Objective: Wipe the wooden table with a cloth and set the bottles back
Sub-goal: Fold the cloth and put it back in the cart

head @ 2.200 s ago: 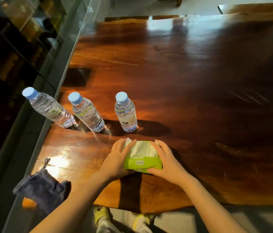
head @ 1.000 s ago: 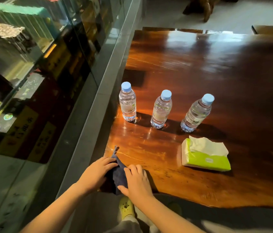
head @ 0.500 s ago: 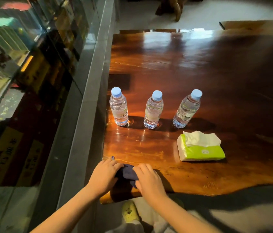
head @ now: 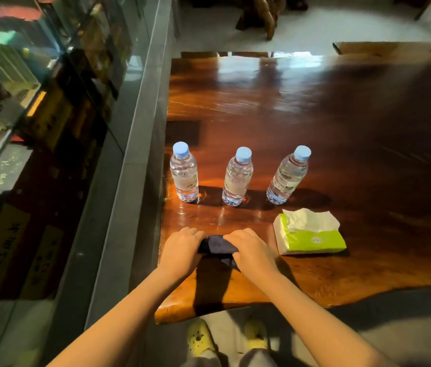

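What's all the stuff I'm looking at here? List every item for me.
water bottles: three, clear with light blue caps, upright in a row on the table, near its left edge
tissue pack: one, lime green and white, a white tissue sticking out, lying right of the hands
cloth: one, dark blue, bunched on the table between both hands
wooden table: one, glossy reddish brown, fills the middle of the view
glass display case: one, along the left, with boxes inside
shoes: two, yellow, below the table's near edge
left hand: gripping the cloth
right hand: gripping the cloth
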`<action>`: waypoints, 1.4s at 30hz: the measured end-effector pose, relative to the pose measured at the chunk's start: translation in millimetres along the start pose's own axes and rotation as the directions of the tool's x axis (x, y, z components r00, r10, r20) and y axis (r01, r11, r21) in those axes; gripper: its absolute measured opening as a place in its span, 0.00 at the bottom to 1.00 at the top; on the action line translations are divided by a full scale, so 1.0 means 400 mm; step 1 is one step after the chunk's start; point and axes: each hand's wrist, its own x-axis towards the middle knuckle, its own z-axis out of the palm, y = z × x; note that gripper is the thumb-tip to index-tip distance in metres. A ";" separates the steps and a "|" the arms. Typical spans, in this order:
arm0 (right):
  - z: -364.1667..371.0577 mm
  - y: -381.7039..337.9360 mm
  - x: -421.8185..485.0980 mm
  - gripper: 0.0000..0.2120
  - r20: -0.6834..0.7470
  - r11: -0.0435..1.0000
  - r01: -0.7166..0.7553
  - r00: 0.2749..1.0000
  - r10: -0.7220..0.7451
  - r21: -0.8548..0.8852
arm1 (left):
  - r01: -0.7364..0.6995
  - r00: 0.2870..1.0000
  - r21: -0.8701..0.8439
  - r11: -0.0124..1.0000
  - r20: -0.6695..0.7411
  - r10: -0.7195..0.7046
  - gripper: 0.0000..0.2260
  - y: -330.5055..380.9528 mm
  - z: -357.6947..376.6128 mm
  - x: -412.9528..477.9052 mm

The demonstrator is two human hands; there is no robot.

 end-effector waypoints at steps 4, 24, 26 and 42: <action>-0.028 -0.032 0.015 0.20 0.087 0.991 0.130 0.988 -0.130 -0.003 | 0.096 0.993 -0.012 0.995 -0.064 -0.097 0.11 -0.018 -0.034 -0.049; -0.014 -0.447 -0.020 0.12 0.454 0.255 0.918 0.095 -0.886 0.305 | 0.842 0.303 -0.372 0.392 -0.276 -0.912 0.10 0.162 -0.136 -0.596; 0.000 -0.506 -0.086 0.10 0.444 0.141 0.922 -0.037 -0.895 0.361 | 0.849 0.158 -0.432 0.304 -0.340 -0.927 0.07 0.222 -0.141 -0.682; 0.078 -0.729 -0.771 0.11 0.208 -0.379 0.566 -0.716 -0.666 0.732 | 0.717 -0.639 -0.582 -0.383 -0.331 -0.695 0.11 0.819 -0.150 -1.146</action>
